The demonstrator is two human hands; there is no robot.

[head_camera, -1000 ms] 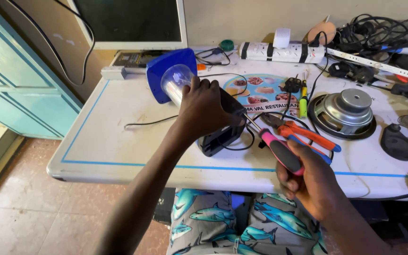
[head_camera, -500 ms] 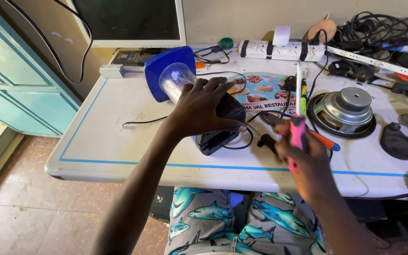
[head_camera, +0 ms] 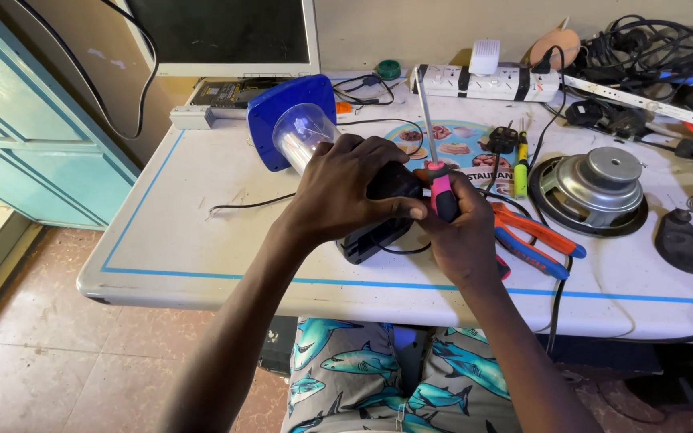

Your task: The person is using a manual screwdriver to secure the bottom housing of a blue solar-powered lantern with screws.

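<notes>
a: where's the lamp at this point?

b: the blue-and-black lantern with the clear plastic tube (head_camera: 314,132) lies on its side on the white table with the blue border line (head_camera: 178,232). the left hand (head_camera: 346,188) is clamped over its black body, pinning it down. the casing looks closed as far as i can see, so i'd judge the work on it is barely begun.

a: and the other hand?

b: the right hand (head_camera: 463,232) is wrapped around the pink-and-black handle of a screwdriver (head_camera: 435,160), steel shaft pointing up and away from the lantern. the tip is not on any screw.

a: what's crowding the spot?

b: orange-and-blue handled pliers (head_camera: 535,236) lie just beside the right hand, a thin black wire (head_camera: 250,203) trails from under the left hand, and a bare grey loudspeaker (head_camera: 599,184) sits further right. a white power strip (head_camera: 483,80) and a tangle of black cables (head_camera: 643,48) run along the back, with a monitor (head_camera: 226,32) behind the lantern.
</notes>
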